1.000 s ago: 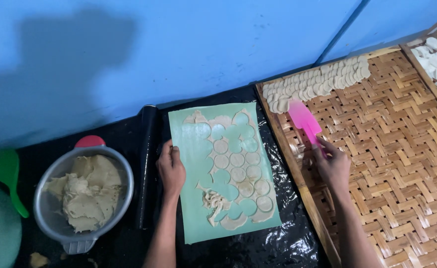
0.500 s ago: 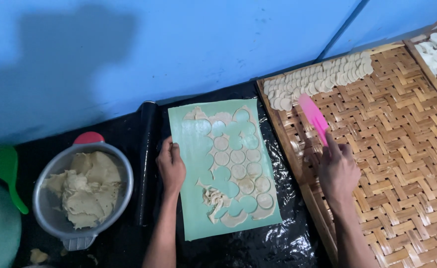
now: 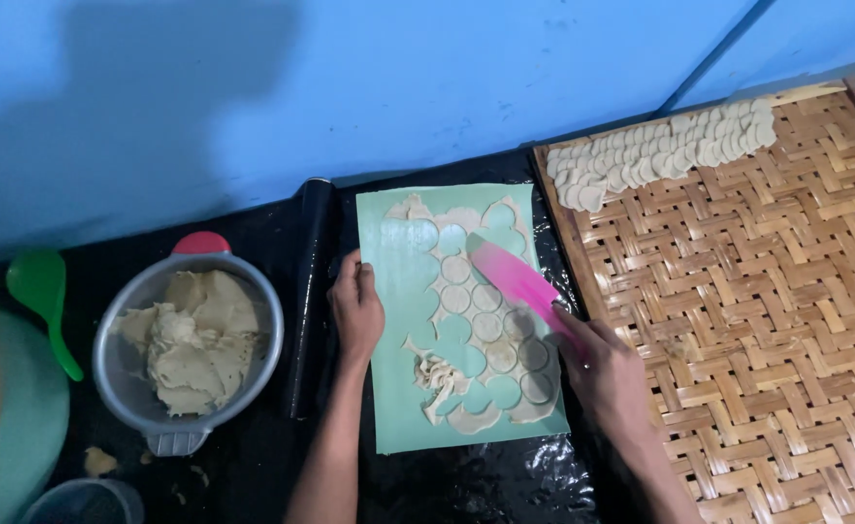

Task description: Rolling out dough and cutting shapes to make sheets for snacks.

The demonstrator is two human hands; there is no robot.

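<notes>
At the far left edge of the black floor covering point(image 3: 253, 466) lies a green spoon point(image 3: 44, 296) beside a pale green lid point(image 3: 25, 417). Next to it stands a metal bowl point(image 3: 122, 320) with a lump of beige dough point(image 3: 194, 335) inside. A black roll point(image 3: 308, 291) lies between the bowl and the green mat point(image 3: 398, 388). The left hand point(image 3: 356, 311) rests flat on the left edge of the mat, fingers loosely bent, and holds nothing. On the mat are round cut dough discs point(image 3: 485, 325) and a small heap of dough scraps point(image 3: 439, 374). The right hand point(image 3: 607, 374) has a closed grip on the handle of a pink spatula point(image 3: 515, 277), whose blade lies over the discs in the upper right part of the mat. To the right is a woven bamboo tray point(image 3: 767, 330); along its far edge lies a row of finished discs point(image 3: 660, 155).
</notes>
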